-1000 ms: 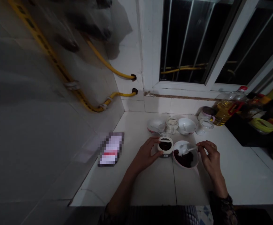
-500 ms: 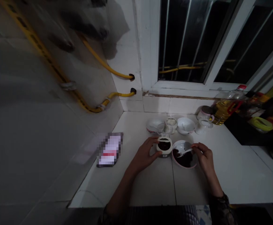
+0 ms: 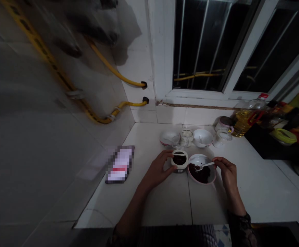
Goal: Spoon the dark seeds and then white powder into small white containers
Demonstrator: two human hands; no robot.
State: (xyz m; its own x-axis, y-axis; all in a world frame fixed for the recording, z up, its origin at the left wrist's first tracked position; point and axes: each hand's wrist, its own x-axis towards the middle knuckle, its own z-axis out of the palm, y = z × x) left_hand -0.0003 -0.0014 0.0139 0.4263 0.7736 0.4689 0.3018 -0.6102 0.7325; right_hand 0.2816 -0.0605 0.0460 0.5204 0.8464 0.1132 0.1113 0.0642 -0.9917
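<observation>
My left hand [image 3: 162, 167] grips the side of a small jar [image 3: 180, 167] with a white rim, thumb in front and fingers behind. The jar's clear lid [image 3: 180, 141] is flipped up at the back, and dark red-brown contents fill it. Between the fingertips of my right hand [image 3: 225, 168] is the handle of a small white spoon [image 3: 206, 165]. The spoon's bowl end rests in or just over dark granular stuff [image 3: 202, 175] inside a white bowl [image 3: 214, 179] with a pink rim. That bowl stands right beside the jar on the white tiled counter [image 3: 170, 206].
Behind are two more white bowls [image 3: 203, 138], a lidded jar [image 3: 187, 133] and another clear jar [image 3: 222, 138]. An oil bottle [image 3: 241, 123] stands at the back right near a dark shelf of seasonings [image 3: 284, 136]. A blurred-out flat object [image 3: 120, 164] lies at the left.
My right hand has shifted slightly right with the spoon, whose bowl end moved a little right and up within the bowl. My left hand stays on the jar.
</observation>
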